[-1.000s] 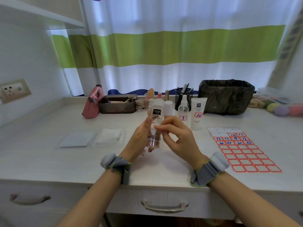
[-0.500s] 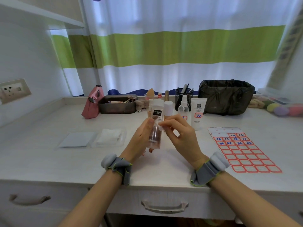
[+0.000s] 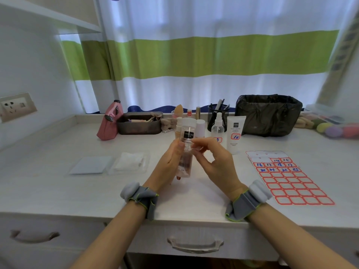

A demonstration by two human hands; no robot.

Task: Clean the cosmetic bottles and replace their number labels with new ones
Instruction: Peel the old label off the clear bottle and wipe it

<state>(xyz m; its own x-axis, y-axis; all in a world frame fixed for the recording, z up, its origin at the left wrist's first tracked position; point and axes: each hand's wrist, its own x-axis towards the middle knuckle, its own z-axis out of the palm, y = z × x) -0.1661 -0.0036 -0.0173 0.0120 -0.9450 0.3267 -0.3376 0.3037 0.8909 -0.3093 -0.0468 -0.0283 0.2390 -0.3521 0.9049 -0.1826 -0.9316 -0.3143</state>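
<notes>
Bare worktop lies open front left and between the hands and the label sheet. Pads lie left; bottles, tube and bin crowd the back.

The left hand curls upright around what it grips, thumb on top. The right hand pinches beside that grip, thumb and forefinger together.

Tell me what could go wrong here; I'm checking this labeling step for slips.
The left hand holds the clear bottle upright above the desk while the right hand picks at its front; a hard tug might make it slip. Dropped, it could topple the spray bottle and white tube standing behind.
</notes>
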